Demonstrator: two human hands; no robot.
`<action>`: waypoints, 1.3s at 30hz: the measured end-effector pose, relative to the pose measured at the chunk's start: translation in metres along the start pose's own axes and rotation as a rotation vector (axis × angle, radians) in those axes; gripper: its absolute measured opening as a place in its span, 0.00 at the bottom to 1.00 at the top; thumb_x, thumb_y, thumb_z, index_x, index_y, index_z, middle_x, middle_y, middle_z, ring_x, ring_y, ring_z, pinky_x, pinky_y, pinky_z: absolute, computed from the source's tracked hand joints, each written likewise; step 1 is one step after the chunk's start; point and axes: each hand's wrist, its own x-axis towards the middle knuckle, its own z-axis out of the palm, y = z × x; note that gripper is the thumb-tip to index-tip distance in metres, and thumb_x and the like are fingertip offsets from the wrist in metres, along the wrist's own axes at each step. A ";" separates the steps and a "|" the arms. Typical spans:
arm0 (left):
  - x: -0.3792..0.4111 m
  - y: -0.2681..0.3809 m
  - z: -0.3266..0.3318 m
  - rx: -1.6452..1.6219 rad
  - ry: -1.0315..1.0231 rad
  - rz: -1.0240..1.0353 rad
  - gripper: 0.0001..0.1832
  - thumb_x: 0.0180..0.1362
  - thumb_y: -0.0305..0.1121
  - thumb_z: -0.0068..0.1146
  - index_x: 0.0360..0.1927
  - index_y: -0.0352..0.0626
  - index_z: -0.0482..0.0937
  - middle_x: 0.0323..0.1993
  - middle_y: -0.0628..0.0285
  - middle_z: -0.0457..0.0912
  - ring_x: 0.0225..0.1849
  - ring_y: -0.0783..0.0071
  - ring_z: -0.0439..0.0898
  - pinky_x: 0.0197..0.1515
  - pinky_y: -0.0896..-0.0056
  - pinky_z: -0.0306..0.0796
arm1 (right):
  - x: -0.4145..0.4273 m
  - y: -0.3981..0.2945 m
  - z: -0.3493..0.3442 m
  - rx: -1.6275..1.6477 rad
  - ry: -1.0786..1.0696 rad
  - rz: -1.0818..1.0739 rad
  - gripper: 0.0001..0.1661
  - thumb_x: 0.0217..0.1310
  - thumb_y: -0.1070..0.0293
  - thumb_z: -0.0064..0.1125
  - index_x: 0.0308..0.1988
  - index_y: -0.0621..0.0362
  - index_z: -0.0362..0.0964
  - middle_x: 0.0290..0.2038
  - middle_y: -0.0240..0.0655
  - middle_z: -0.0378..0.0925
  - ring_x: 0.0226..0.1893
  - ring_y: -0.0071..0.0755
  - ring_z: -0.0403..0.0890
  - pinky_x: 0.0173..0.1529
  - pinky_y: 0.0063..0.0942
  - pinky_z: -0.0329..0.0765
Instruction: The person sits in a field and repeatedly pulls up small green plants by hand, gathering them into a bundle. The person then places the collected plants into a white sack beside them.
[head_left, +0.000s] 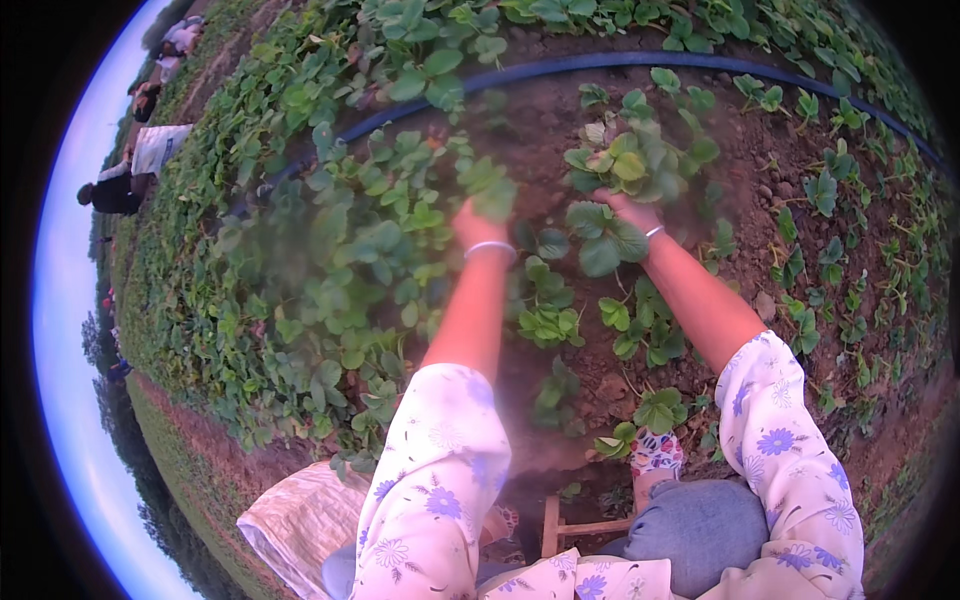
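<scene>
My right hand is around the base of a bunch of leafy strawberry plants, fingers partly hidden by the leaves. A large strawberry leaf hangs just below that hand, in front of the wrist. To the left, my left hand reaches in at the edge of a dense strawberry bed. A blurred leaf covers its fingers, so its grip is hidden. Between my forearms, smaller strawberry plants grow from brown soil.
A dark blue hose curves across the bed beyond my hands. Sparser plants stand at right. A whitish woven sack lies by my left side, a low wooden stool under me. Other people are far off at left, near a white sack.
</scene>
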 end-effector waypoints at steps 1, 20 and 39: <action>-0.008 0.009 0.015 -0.149 -0.045 -0.031 0.11 0.54 0.26 0.59 0.41 0.37 0.80 0.34 0.62 0.83 0.31 0.75 0.81 0.32 0.72 0.76 | 0.004 0.001 -0.010 0.011 -0.018 -0.010 0.16 0.48 0.71 0.64 0.40 0.63 0.73 0.35 0.31 0.78 0.34 0.24 0.77 0.37 0.26 0.75; -0.007 0.027 0.004 0.423 -0.137 0.421 0.13 0.43 0.25 0.62 0.35 0.35 0.80 0.33 0.50 0.81 0.37 0.60 0.80 0.43 0.65 0.72 | 0.014 0.004 -0.023 -0.214 -0.053 -0.064 0.15 0.58 0.65 0.58 0.44 0.62 0.72 0.36 0.36 0.80 0.32 0.31 0.82 0.34 0.30 0.81; -0.064 0.047 -0.013 0.706 0.074 0.428 0.12 0.49 0.31 0.57 0.36 0.37 0.80 0.34 0.47 0.79 0.43 0.50 0.77 0.47 0.60 0.69 | -0.010 -0.001 0.031 -0.467 0.067 -0.146 0.25 0.48 0.62 0.66 0.45 0.64 0.73 0.44 0.35 0.78 0.43 0.30 0.77 0.49 0.30 0.73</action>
